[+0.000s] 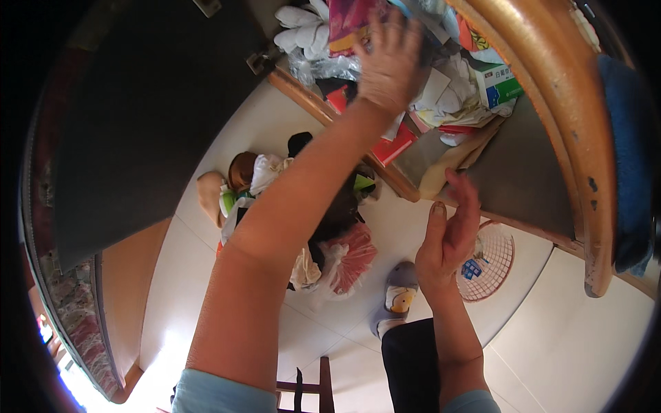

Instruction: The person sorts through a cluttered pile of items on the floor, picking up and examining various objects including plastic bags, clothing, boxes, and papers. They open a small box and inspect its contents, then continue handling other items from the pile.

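My left hand point(390, 64) reaches into a crowded wooden cabinet, its fingers spread over a pink and yellow packet point(353, 26); whether they touch it is unclear. White gloves point(304, 31) and crumpled clear plastic point(323, 67) lie left of the packet. My right hand point(449, 232) is raised below the cabinet's edge with its thumb apart and nothing in it. Between the hands are a red box point(395, 147) and a folded cream cloth point(436, 178). A green and white box point(498, 85) leans on white cloths point(452, 98) at the right of the cabinet.
On the tiled floor are a heap of clothes and bags with a red plastic bag point(353, 255), and a white lattice basket point(490, 263). A dark door panel point(150, 113) stands at left, a curved wooden edge point(573, 93) with a blue cloth point(627, 165) at right. My slippered foot point(397, 294) is below.
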Demonstrator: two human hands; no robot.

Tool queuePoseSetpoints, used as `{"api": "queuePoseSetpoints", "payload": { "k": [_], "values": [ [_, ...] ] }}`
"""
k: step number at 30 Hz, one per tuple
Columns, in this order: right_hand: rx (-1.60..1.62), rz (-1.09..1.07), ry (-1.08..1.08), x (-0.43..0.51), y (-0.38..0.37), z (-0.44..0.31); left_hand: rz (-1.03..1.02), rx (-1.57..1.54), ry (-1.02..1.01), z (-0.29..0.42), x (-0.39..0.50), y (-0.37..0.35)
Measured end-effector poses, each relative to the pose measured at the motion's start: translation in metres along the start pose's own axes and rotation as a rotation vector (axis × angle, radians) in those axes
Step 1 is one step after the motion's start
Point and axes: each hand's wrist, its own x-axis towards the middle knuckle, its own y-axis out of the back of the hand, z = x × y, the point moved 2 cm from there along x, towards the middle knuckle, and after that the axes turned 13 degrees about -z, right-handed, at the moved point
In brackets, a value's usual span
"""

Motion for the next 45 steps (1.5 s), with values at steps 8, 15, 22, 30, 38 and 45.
{"api": "queuePoseSetpoints", "payload": {
  "k": [8, 15, 22, 30, 38, 45],
  "values": [
    [0.001, -0.058, -0.043, 0.002, -0.008, 0.001, -0.238, -0.186, 0.387, -0.103, 0.022, 0.007],
    [-0.123, -0.134, 0.005, 0.024, -0.025, 0.013, -0.184, -0.107, 0.232, -0.123, 0.008, 0.003],
    [-0.348, -0.192, 0.036, 0.069, -0.047, 0.039, -0.232, -0.225, 0.205, -0.124, -0.02, 0.01],
    [-0.407, 0.025, -0.127, 0.175, -0.057, 0.107, -0.581, -0.185, 0.227, -0.114, -0.027, 0.029],
    [-0.001, -0.107, -0.306, 0.184, -0.067, 0.135, -0.512, -0.101, 0.076, -0.114, -0.047, 0.032],
    [0.038, -0.354, -0.436, 0.143, -0.071, 0.136, -0.561, -0.323, 0.054, -0.111, -0.109, 0.08]
  ]
}}
